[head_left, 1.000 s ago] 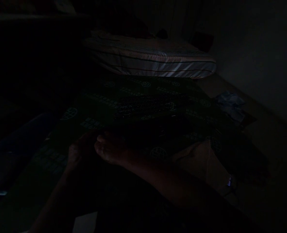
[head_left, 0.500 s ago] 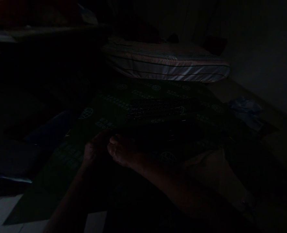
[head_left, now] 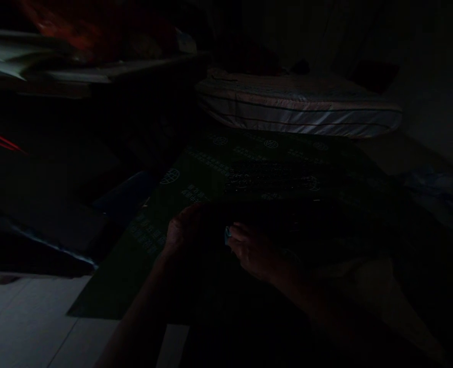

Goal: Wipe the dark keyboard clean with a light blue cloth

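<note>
The picture is very dark. My right hand [head_left: 251, 253] is closed, with thumb and fingers pinching a small pale-blue piece [head_left: 227, 235] that I cannot identify. To its left, my left hand [head_left: 182, 227] is curled at the left end of a long black shape [head_left: 264, 217]; what its fingers hold is lost in shadow. The black shape lies on a green printed sheet [head_left: 207, 179] on the floor. Just beyond it, a group of dark, thin, glinting lengths [head_left: 268, 176] rests on the same sheet.
A mattress with a striped cover [head_left: 299, 110] lies at the back. A shelf or tabletop [head_left: 107, 71] with a red bag [head_left: 84, 30] juts in at upper left. A blue flat thing [head_left: 122, 191] stands left of the sheet. Pale cloth or plastic [head_left: 433, 186] lies at right.
My view has swung left, so the scene sits further right. My right hand has moved away from my left hand, and the pale-blue piece now shows in its fingers.
</note>
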Available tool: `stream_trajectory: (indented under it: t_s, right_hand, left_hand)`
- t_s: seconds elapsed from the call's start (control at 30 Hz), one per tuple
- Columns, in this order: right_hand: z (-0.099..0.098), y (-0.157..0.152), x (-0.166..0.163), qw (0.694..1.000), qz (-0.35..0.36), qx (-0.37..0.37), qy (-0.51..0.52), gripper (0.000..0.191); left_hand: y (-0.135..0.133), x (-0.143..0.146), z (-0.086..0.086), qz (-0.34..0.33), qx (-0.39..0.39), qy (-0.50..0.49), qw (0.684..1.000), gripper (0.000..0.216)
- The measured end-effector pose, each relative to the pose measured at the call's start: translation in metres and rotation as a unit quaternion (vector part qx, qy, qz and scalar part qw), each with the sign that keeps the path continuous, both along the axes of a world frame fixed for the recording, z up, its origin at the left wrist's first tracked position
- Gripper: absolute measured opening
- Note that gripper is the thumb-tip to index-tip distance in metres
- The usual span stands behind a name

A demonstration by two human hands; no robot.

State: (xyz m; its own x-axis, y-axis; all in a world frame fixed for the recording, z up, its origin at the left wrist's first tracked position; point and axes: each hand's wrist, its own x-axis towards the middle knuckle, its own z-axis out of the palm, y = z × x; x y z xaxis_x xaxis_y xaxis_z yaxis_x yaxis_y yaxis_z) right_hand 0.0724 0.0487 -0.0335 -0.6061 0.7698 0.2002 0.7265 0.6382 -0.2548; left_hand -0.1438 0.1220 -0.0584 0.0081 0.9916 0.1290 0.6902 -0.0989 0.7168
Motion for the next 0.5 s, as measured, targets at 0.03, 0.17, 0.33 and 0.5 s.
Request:
stream_trajectory:
  t_s: [0.03, 0.17, 0.33, 0.5]
  right_hand:
    - [0.001, -0.001, 0.005, 1.0, -0.007, -0.006, 0.0, 0.026]
    - [0.005, 0.006, 0.002, 0.999, -0.039, 0.011, 0.01, 0.027]
    - [0.009, 0.03, -0.03, 1.0, -0.004, 0.03, -0.007, 0.027]
    - [0.007, 0.032, -0.02, 0.999, -0.024, 0.007, -0.04, 0.026]
  left_hand:
    - [-0.001, 0.0, 0.0, -0.004, 0.0, -0.001, 1.0, 0.049]
    - [-0.002, 0.001, 0.002, -0.011, -0.004, -0.017, 1.0, 0.05]
    - [-0.003, 0.001, 0.004, 0.007, -0.007, -0.014, 1.0, 0.051]
    - [-0.005, 0.002, 0.004, 0.004, -0.009, -0.021, 1.0, 0.047]
